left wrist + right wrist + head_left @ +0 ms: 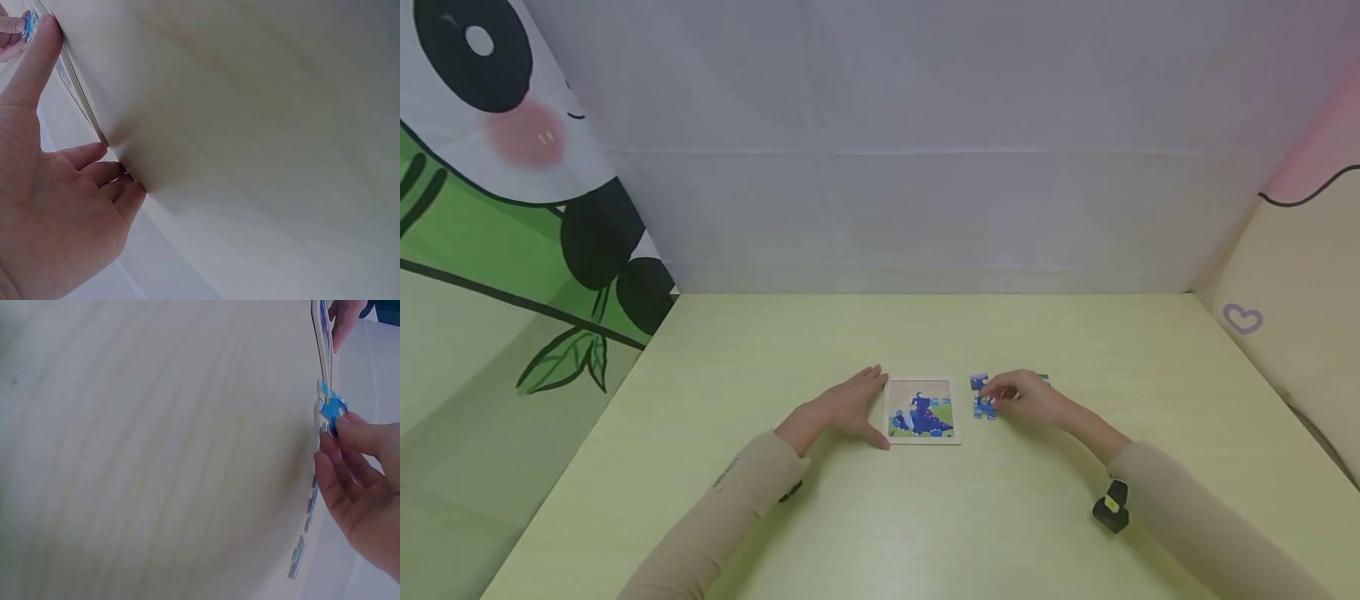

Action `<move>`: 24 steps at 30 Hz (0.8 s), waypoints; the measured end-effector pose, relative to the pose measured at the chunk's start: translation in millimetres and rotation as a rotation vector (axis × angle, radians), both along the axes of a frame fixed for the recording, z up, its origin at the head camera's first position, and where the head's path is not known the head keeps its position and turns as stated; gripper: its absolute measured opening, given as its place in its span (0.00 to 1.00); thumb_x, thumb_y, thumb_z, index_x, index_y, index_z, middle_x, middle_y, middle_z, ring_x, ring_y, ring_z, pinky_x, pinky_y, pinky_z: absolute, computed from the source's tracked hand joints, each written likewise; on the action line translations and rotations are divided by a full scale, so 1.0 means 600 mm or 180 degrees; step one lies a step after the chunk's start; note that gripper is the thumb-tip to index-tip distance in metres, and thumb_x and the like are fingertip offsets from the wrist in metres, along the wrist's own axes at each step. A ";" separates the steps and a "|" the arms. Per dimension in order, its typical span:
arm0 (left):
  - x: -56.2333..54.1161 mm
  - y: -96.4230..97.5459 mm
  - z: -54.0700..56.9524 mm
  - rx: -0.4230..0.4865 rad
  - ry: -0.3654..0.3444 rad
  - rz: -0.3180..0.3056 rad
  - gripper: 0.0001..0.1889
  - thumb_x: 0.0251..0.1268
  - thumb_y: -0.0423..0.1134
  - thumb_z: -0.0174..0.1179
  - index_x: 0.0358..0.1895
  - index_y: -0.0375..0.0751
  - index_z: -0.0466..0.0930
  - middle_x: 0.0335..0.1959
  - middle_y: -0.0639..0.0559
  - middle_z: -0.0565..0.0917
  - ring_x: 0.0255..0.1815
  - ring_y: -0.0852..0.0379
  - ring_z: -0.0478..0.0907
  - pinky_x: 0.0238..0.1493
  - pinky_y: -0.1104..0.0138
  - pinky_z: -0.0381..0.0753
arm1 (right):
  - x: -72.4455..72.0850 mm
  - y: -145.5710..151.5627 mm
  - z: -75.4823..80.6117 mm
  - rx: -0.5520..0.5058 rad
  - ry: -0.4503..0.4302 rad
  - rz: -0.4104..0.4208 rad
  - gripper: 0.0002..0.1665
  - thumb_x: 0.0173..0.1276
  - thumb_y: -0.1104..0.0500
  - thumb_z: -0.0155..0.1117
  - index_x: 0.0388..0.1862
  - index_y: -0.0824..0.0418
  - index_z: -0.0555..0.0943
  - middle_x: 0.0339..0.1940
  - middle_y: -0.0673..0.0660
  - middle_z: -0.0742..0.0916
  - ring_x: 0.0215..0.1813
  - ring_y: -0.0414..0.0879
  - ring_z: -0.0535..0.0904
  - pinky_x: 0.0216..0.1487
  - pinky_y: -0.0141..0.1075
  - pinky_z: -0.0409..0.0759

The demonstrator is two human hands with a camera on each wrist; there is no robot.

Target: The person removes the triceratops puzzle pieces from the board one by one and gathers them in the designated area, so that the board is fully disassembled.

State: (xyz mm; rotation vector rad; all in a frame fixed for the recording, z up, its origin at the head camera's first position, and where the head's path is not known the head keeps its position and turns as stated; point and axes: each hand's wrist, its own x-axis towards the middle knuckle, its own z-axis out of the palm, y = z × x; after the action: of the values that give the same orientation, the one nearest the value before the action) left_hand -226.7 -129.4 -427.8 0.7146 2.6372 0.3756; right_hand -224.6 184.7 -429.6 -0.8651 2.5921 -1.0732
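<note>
spread left fingers [87,154] brace the puzzle tray [957,412]; right fingers [331,480] pinch a blue piece [332,411], best lifted level.

At the lower middle of the frame, a puzzle board [957,417] lies on the table [880,525], between the left hand [853,406] and, rightward, loose pieces [984,412] beside the right hand [1024,397].

The square, pale-rimmed dinosaur jigsaw tray [904,388] lies flat, its left edge spanned by the left hand [853,407]. Blue and green picture pieces fill its lower part; the upper part shows bare backing. The right hand [1028,397] pinches a blue jigsaw piece [331,411]. Loose jigsaw pieces [978,382] lie beside its fingertips, another partly hidden behind it.
</note>
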 end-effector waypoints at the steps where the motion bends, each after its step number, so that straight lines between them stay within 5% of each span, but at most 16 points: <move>1: 0.000 0.000 0.000 -0.0004 0.0003 -0.0001 0.59 0.36 0.60 0.70 0.70 0.36 0.47 0.72 0.42 0.45 0.72 0.48 0.40 0.70 0.57 0.46 | -0.001 0.000 -0.002 0.0014 -0.0016 -0.0036 0.11 0.59 0.71 0.59 0.41 0.66 0.82 0.39 0.58 0.85 0.34 0.43 0.75 0.35 0.29 0.76; 24: 0.001 -0.002 -0.002 0.0022 -0.0012 0.0039 0.59 0.36 0.60 0.70 0.71 0.37 0.47 0.72 0.43 0.45 0.72 0.48 0.40 0.70 0.57 0.46 | -0.002 -0.004 -0.018 0.0125 0.0293 -0.0207 0.09 0.57 0.71 0.61 0.37 0.64 0.83 0.34 0.52 0.83 0.37 0.44 0.76 0.37 0.32 0.77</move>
State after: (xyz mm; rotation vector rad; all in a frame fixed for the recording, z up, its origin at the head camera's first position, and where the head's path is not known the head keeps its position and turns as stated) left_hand -226.4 -130.6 -429.0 0.6994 2.6391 0.3895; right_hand -225.7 182.3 -440.2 -0.8457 2.7248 -1.0184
